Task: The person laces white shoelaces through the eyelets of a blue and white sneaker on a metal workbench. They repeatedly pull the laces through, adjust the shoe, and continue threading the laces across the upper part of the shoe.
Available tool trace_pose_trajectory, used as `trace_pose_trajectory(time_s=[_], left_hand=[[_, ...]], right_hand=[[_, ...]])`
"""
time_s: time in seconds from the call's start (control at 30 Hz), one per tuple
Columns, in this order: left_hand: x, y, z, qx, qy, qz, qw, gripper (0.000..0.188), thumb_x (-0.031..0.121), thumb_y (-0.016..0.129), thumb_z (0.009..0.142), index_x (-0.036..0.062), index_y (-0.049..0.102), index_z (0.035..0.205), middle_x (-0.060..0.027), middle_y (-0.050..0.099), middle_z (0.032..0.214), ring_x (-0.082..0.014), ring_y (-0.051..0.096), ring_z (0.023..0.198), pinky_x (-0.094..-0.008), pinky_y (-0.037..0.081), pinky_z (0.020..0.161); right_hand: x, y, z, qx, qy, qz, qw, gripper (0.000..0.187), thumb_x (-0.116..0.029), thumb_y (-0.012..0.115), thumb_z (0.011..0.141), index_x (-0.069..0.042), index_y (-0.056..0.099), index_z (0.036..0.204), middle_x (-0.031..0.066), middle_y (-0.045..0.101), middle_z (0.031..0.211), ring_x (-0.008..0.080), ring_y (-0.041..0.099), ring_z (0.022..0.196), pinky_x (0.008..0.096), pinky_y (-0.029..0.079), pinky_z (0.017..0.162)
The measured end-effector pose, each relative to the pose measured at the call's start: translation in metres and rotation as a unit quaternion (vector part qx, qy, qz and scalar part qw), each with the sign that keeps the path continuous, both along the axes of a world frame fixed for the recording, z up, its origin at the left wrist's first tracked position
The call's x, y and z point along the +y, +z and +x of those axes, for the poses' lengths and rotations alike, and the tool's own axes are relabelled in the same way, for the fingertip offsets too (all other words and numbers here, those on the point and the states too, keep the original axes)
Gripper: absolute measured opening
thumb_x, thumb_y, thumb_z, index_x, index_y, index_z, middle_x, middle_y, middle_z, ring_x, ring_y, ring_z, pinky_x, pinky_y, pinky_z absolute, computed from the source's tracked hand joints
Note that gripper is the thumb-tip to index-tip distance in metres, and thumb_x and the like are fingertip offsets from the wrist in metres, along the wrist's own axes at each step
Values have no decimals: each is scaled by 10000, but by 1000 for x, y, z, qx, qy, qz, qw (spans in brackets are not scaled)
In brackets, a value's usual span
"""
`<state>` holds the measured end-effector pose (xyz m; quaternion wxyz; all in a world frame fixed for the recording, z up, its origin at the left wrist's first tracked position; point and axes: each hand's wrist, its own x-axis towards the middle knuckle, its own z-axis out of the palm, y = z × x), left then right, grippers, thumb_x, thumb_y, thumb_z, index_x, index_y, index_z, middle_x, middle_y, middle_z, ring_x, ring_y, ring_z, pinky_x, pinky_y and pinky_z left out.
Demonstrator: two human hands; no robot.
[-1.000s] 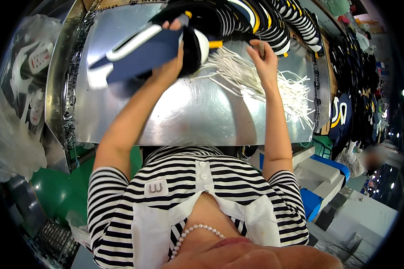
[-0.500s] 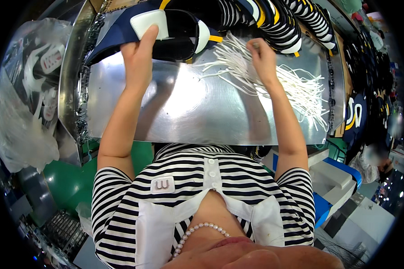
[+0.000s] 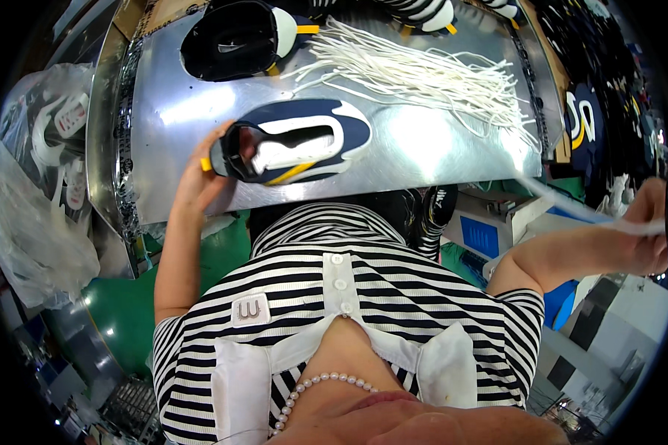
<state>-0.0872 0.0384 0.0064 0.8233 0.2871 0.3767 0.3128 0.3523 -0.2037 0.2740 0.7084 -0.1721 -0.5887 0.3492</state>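
Left grip: I'm watching the left hand grasping a navy-and-white shoe upper by its heel end.
Shoe upper: showing over the worktop, close to the near edge, left of middle, toe pointing right.
Right grip: I'm seeing the right hand, blurred, clutching a white lace beyond the right edge.
Lace: trailing toward the near right corner.
Lace pile: spreading toward the right edge.
Second upper: lying near the far left corner.

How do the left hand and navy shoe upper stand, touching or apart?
Touching: the head view shows the left hand holding the navy shoe upper around its heel.
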Motion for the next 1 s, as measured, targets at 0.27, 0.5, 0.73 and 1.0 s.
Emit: trace_pose_trajectory(time_s=[0.27,0.5,0.73,1.0], left_hand=[[-37,83,23,422,-62,728,537,193,65,588,928,-3,646,1100,-145,662,1102,-291,640,1024,-376,486,913],[13,31,73,415,-373,177,811,578,490,474,1002,9,561,1310,-170,667,1183,-242,638,1104,-324,474,971],[-6,21,98,141,-275,17,951,577,442,460,1022,-4,478,1387,-152,537,1379,-213,492,1313,-321,403,1094],[-22,28,117,137,-126,56,981,469,402,564,987,-29,644,1154,-77,666,1113,-135,583,1089,-259,460,947]], right_hand=[[76,-223,-120,94,-97,-436,890,129,-165,627,951,-44,604,991,-9,625,840,-16,357,524,168,262,456],[144,-282,-170,93,-117,-490,859,197,-112,664,898,-30,612,1069,32,686,797,14,401,514,187,305,454],[147,-295,-169,21,-188,-437,879,231,-54,680,879,-16,578,1084,57,706,838,98,651,771,213,494,722],[138,-261,-177,46,-174,-402,898,303,16,679,867,3,476,1093,104,706,867,127,680,800,226,518,735]])
